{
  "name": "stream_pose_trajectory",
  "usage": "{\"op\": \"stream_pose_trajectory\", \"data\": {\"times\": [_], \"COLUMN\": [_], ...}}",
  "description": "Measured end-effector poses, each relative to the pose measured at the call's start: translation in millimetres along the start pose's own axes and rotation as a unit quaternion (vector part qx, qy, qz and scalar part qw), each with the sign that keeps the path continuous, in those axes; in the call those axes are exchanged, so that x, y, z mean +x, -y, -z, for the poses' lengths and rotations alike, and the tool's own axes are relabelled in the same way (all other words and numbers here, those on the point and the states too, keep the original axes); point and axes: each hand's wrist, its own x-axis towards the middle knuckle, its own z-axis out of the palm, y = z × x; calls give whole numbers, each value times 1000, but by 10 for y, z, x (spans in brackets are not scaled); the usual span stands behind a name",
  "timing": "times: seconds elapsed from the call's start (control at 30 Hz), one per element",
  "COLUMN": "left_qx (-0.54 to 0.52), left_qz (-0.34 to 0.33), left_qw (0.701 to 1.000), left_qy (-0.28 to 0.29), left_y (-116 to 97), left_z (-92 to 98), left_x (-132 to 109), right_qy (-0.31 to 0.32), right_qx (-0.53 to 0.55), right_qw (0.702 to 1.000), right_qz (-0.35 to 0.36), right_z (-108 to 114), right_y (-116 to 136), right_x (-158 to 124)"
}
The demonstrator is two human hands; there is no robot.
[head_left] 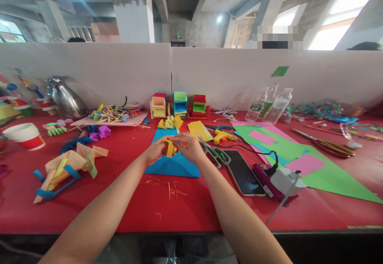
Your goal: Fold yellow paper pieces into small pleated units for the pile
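Note:
Both hands meet over a blue paper sheet (173,167) at the middle of the red table. A small folded yellow paper (170,149) is between them. My left hand (156,150) has its fingers closed on the paper's left side. From the right, my right hand (189,145) pinches the same paper near its top, fingers together. Just beyond the hands lie yellow folded pieces (170,123) on the blue sheet. A stack of yellow paper (199,130) sits behind my right hand, beside green-handled scissors (217,154).
A phone (243,173), a purple power strip (273,184) and a yellow glue gun (224,137) lie right of the hands. Green paper (323,170) covers the far right. A paper cup (25,136) and a paper figure (61,170) stand left. Bottles (278,105) are behind.

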Motion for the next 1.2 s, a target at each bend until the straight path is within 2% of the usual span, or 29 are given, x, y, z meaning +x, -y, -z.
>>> {"op": "stream_pose_trajectory", "data": {"times": [0.27, 0.5, 0.67, 0.83, 1.2], "left_qx": [-1, 63, 123, 156, 101], "left_qz": [19, 1, -47, -99, -176], "left_qw": [1000, 996, 984, 975, 964], "left_qy": [8, -63, -116, -126, -171], "left_y": [-24, 48, 111, 72, 71], "left_z": [-26, -54, -15, 9, 13], "left_x": [-26, 1, 53, 84, 105], "right_qy": [17, 16, -15, -49, -63], "right_qx": [96, 173, 177, 174, 195], "right_qw": [993, 976, 970, 967, 964], "right_qz": [-60, -135, -163, -178, -170], "right_z": [0, -28, -41, -44, -46], "right_y": [-86, -191, -188, -218, -182], "right_x": [0, -13, -10, -10, -1]}}
